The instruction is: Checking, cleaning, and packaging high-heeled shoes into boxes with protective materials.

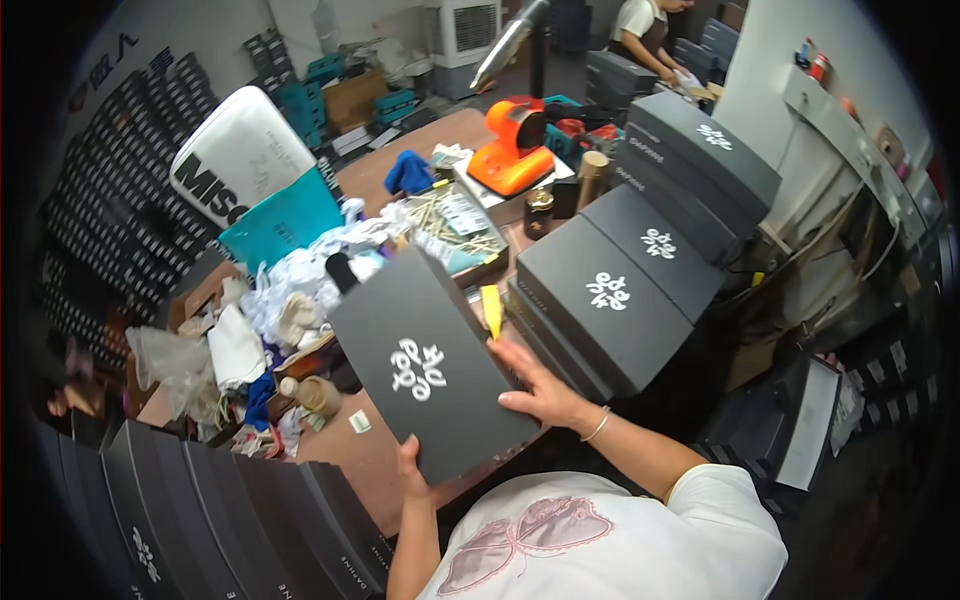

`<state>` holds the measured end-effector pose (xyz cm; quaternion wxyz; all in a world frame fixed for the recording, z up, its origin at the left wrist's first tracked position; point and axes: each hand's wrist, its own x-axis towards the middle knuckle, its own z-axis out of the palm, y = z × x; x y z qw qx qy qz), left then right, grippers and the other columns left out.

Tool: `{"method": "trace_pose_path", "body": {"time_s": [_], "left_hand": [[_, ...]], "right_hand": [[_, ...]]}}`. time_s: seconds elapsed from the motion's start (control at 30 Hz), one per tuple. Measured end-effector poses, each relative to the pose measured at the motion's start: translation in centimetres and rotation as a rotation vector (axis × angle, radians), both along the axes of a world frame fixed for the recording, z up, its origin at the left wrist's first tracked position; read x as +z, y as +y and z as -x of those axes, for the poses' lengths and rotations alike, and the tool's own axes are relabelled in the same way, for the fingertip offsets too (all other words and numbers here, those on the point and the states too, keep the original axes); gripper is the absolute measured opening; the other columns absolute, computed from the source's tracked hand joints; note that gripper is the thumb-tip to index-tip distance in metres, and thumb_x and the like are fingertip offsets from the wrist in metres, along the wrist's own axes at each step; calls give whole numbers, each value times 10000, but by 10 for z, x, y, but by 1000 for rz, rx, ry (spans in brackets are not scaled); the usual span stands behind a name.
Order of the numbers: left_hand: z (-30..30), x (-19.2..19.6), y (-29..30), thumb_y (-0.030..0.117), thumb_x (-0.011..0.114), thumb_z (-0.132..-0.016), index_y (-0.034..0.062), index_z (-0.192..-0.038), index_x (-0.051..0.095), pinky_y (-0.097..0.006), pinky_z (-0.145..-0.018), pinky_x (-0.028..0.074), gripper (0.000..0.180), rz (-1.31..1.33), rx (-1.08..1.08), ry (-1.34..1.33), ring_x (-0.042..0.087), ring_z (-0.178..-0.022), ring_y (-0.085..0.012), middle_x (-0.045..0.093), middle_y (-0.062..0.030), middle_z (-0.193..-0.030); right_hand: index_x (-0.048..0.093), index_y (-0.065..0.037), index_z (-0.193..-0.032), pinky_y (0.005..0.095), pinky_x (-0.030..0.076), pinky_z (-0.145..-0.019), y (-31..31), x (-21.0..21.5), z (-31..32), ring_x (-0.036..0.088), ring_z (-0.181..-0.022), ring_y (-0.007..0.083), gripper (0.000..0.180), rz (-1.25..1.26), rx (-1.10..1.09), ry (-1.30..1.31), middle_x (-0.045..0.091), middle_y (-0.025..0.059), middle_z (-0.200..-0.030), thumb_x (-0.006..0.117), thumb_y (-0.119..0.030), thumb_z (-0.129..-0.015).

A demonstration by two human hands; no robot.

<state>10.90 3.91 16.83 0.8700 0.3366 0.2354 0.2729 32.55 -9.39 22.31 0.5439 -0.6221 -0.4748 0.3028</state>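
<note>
A flat dark grey box [425,355] with a white emblem on its lid lies tilted over the brown table [375,455], held between both hands. My left hand [410,467] grips its near corner from below. My right hand [540,388] rests on its right edge with fingers spread along the side. A small yellow tool [492,310] sticks up just beyond the box's right edge.
Stacks of matching dark boxes [610,300] stand right of the held box, and more line the lower left [200,520]. An orange device [512,150], a tray of sticks [455,222], crumpled paper and bags [290,285] crowd the table. Another person [650,30] works far back.
</note>
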Motion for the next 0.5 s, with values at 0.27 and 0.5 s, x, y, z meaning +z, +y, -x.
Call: {"method": "trace_pose_path", "body": {"time_s": [0.27,0.5], "left_hand": [[-280,210,-65,383,632,-855,120,-1513,116,-423,-1003,382,877,-305,-300,-304,440,-1250,-241,455,-140,-1344],[-402,266,-181,381,724,-814,136,-1526,36,-518,-1065,295,1019,-527,-850,-74,173,-1428,-267,157,-188,-1547]], "right_hand": [[426,-2,-1351,328,353,-1018,-138,199,-141,452,-1212,222,528,-473,-812,-515,468,156,-1318,540,-314,-940],[599,10,-1001,308,428,-822,-274,204,-412,543,-882,176,375,-249,-1177,-480,601,69,-911,494,-346,-950]]}}
